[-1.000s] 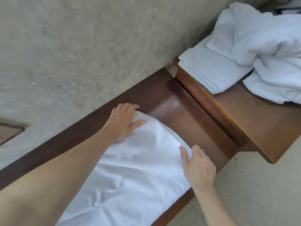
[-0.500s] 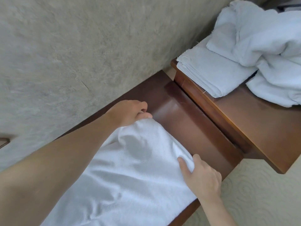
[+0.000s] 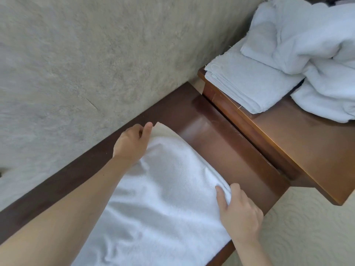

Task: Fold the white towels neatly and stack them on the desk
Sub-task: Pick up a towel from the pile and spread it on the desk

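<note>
A white towel (image 3: 165, 204) lies spread along the dark wooden desk (image 3: 217, 135). My left hand (image 3: 132, 144) pinches its far corner near the wall, thumb on top, and that corner is lifted a little. My right hand (image 3: 240, 214) grips the near corner at the desk's front edge. On the lighter wooden unit (image 3: 299, 143) to the right lies a folded white towel (image 3: 244, 85), with a crumpled heap of white towels (image 3: 311, 48) behind and partly on it.
A textured beige wall (image 3: 96, 54) runs right behind the desk. The lighter unit stands higher than the desk and butts against its right end. Patterned pale flooring (image 3: 307, 233) shows below at the right.
My left hand went from lying flat on the towel to pinching its far corner and lifting it. My right hand kept its hold on the near corner.
</note>
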Demonstrator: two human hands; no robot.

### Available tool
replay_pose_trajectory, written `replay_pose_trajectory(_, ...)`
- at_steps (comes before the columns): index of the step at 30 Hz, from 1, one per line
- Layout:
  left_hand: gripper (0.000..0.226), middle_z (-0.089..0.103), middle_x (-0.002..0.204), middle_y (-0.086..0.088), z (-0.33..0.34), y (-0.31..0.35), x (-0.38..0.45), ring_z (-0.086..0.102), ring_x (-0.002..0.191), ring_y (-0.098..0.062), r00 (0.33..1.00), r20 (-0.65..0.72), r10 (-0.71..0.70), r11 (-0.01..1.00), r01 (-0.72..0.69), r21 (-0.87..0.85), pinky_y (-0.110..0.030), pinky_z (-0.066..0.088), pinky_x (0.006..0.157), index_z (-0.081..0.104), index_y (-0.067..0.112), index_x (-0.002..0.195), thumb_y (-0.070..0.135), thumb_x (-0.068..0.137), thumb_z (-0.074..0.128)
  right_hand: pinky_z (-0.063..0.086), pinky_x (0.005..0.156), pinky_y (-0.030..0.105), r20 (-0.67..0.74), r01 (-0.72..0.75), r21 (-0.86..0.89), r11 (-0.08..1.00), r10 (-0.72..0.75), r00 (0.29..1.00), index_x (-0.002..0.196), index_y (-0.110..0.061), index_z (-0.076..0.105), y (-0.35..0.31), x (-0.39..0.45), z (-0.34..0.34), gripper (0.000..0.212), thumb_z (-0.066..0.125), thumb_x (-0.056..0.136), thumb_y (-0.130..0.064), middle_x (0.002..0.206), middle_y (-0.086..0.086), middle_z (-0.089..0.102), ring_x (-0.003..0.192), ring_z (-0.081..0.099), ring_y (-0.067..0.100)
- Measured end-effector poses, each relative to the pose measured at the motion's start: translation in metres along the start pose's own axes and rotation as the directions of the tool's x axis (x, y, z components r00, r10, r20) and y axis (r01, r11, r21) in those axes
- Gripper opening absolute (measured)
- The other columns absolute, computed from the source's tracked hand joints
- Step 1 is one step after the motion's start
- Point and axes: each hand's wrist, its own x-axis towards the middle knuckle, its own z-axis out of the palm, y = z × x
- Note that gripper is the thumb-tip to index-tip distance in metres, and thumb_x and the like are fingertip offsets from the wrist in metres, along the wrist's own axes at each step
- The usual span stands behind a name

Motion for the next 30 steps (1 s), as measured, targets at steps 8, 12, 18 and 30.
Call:
replay_pose_trajectory(8,0.037,0.046,0.071,0.006,0.004,-0.001,0.001,0.045,0.066,-0.012,0.971,-0.064,0.228,0.973,-0.226,0.037,-0.029,0.033,0.06,0.042,0.022,0.076,0.051,0.099,0.047,0.006,0.051,0.015,0.016,-0.035,0.037,0.999,0.034,0.999,0.065,-0.013,0.045,-0.003,0.002,-0.004,0.048,0.047,0.094,-0.051,0.047,-0.003,0.034,0.038,0.023,0.017)
replay_pose_trajectory(12,0.031,0.048,0.066,0.007,-0.004,0.013,0.014,0.048,0.06,-0.01,0.968,-0.11,0.225,0.974,-0.224,0.019,-0.027,0.035,0.057,0.045,0.02,0.089,0.048,0.102,0.045,0.014,0.048,0.017,0.015,-0.041,0.043,0.998,0.04,0.999,0.064,-0.013,0.046,-0.002,0.001,-0.001,0.048,0.048,0.093,-0.051,0.047,-0.002,0.036,0.036,0.028,0.018)
replay_pose_trajectory(18,0.033,0.051,0.077,0.004,0.003,0.024,0.033,0.055,0.075,-0.022,0.973,-0.031,0.227,0.969,-0.223,0.11,-0.035,0.039,0.07,0.051,0.013,0.102,0.044,0.106,0.039,0.02,0.045,0.018,-0.022,-0.044,0.055,0.998,0.045,0.999,0.065,-0.013,0.047,-0.001,-0.001,0.002,0.047,0.048,0.092,-0.051,0.047,-0.002,0.036,0.037,0.027,0.017)
replay_pose_trajectory(30,0.049,0.059,0.131,-0.005,0.007,0.004,-0.008,0.054,0.121,-0.027,0.93,-0.184,0.318,0.948,-0.311,0.066,-0.041,0.041,0.103,0.051,0.012,0.133,0.049,0.102,0.04,0.006,0.05,0.012,0.035,-0.028,0.07,0.997,0.026,0.999,0.084,-0.01,0.059,-0.006,0.001,-0.01,0.042,0.042,0.098,-0.046,0.048,-0.009,0.029,0.037,0.016,0.009)
